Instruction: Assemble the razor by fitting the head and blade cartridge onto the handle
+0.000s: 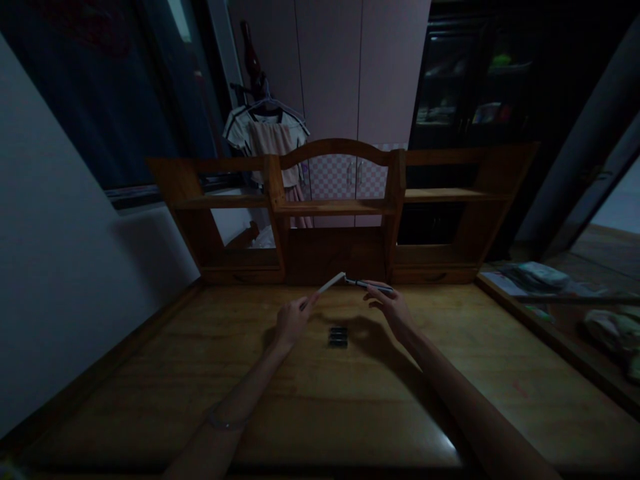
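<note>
My left hand point(294, 319) is closed around the lower end of a slim pale bar point(332, 283), which slants up to the right above the wooden desk. My right hand point(389, 304) pinches a thin dark pen-like tool point(369, 286). The tool's narrow tip points left and meets, or nearly meets, the bar's upper end; I cannot tell whether they touch. Below and between my hands, a few small dark battery-like cylinders point(338, 337) lie side by side on the desk.
A wooden shelf unit point(335, 209) stands along the back of the desk point(240, 393). A white wall point(75, 220) rises at the left. Beyond the shelf are hanging clothes point(270, 137) and a pink wardrobe point(330, 73). Cluttered items point(540, 277) lie past the right edge.
</note>
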`<state>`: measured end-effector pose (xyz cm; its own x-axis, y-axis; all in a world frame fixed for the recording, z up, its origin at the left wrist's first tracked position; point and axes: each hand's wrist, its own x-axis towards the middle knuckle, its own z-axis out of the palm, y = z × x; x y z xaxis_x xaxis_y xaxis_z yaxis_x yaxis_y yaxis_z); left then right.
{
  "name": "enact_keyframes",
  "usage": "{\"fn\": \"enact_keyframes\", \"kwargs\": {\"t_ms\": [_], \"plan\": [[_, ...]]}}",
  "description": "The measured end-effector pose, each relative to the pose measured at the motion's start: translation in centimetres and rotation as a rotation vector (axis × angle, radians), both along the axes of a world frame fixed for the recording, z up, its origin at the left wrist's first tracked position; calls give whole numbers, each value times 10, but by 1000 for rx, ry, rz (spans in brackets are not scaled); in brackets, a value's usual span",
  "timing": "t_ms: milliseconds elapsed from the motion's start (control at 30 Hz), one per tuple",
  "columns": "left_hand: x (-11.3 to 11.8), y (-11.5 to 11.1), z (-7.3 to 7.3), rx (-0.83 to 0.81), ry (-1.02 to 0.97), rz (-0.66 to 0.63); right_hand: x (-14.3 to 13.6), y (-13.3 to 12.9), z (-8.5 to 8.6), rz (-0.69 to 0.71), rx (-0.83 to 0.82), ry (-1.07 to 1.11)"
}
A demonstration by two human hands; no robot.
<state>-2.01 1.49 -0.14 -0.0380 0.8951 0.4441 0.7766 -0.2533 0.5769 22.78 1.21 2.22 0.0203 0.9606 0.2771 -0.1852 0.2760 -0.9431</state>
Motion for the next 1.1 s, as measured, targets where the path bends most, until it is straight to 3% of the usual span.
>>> {"fn": "enact_keyframes", "kwargs": {"t_ms": [733,1100], "plan": [[-2,6,-3,-15,-124,-55,-4,13,-21,-18,-96,-28],[1,11,0,1,-115,-64,-6,14,-20,129,-128,79]]}}
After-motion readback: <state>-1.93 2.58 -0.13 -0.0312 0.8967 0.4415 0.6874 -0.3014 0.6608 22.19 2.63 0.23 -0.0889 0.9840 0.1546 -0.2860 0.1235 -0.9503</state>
